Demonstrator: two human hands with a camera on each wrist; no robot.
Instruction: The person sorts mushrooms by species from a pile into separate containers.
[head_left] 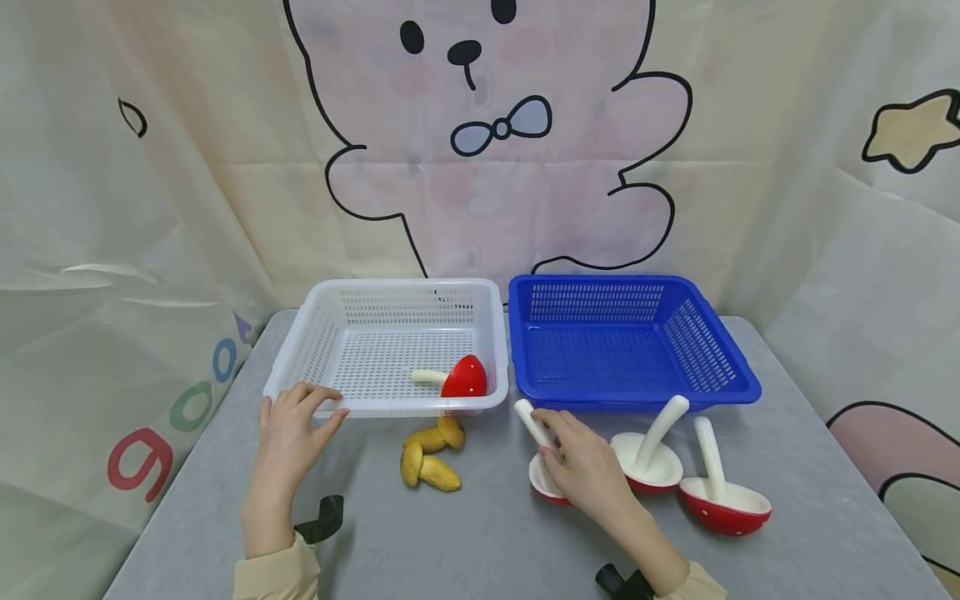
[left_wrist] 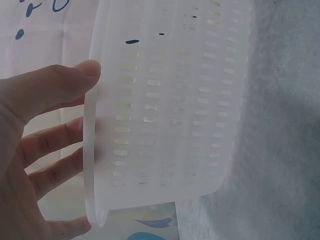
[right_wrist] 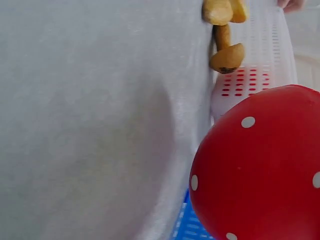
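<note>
My left hand (head_left: 292, 433) grips the near left rim of the white basket (head_left: 390, 412). In the left wrist view its thumb lies on the outer side of the rim, with the fingers over the other side. A red toy mushroom (head_left: 467, 377) with white dots lies inside this basket at the right. My right hand (head_left: 588, 462) holds another toy mushroom (head_left: 544, 477) by its white stem, cap down, in front of the blue basket (head_left: 637, 403). Its dotted red cap (right_wrist: 255, 165) fills much of the right wrist view, where the fingers are hidden.
Two more red mushrooms, one nearer (head_left: 647, 460) and one farther right (head_left: 724, 504), rest cap down beside my right hand. Two yellow mushrooms, one behind (head_left: 435, 435) and one in front (head_left: 429, 468), lie before the white basket. A printed curtain (head_left: 495, 208) hangs behind the grey table (head_left: 450, 550).
</note>
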